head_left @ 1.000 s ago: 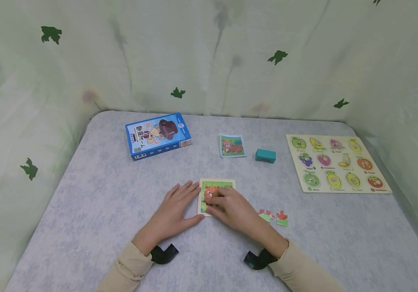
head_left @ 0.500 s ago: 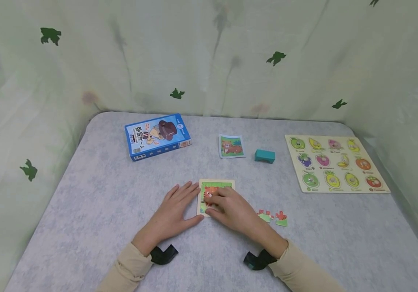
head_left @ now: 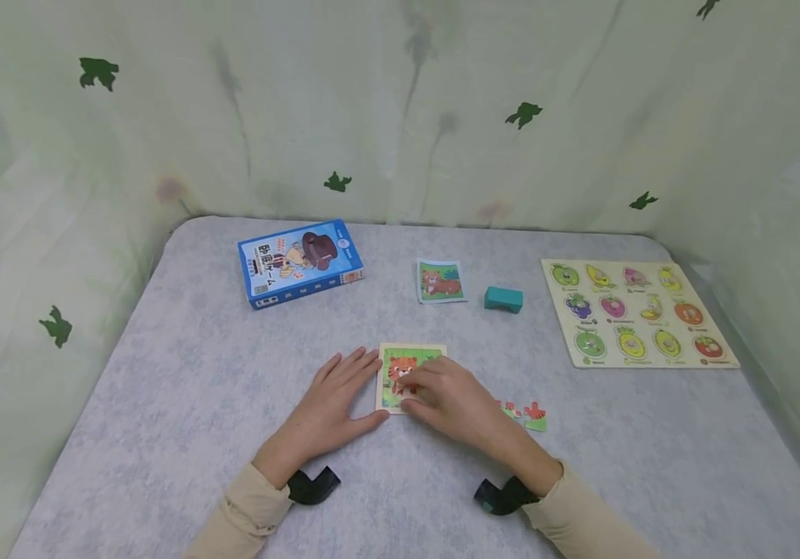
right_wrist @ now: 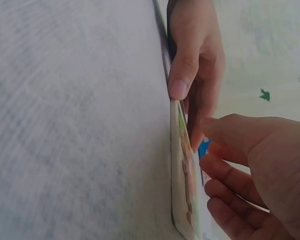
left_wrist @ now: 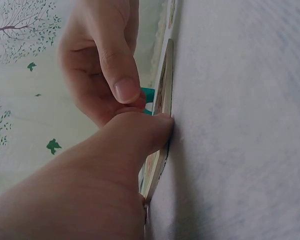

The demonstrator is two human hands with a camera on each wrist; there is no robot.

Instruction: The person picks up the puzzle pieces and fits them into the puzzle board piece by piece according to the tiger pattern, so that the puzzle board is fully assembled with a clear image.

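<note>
A small wooden jigsaw puzzle point(head_left: 410, 348) with an orange tiger on a green background lies in its pale frame on the table. My left hand point(head_left: 333, 404) spreads flat along its left side, fingertips and thumb touching the frame. In the left wrist view the left thumb point(left_wrist: 157, 130) presses on the frame's edge. My right hand point(head_left: 452, 404) hovers over the puzzle's right part with loosely bent fingers. No piece shows between its thumb and fingers in the right wrist view, and the hand hides part of the picture. Loose tiger puzzle pieces point(head_left: 535, 417) lie right of it, partly covered by the right forearm.
Behind the puzzle lie a bear picture card point(head_left: 440, 281) and a teal block point(head_left: 503, 299). A blue game box point(head_left: 300, 262) sits at the back left. On the right rests a wooden fruit puzzle board point(head_left: 641, 314). Fabric walls point(head_left: 386, 101) rise behind the table.
My right hand has drawn slightly to the right, and its fingers uncover more of the tiger picture. The left hand keeps its place on the frame.
</note>
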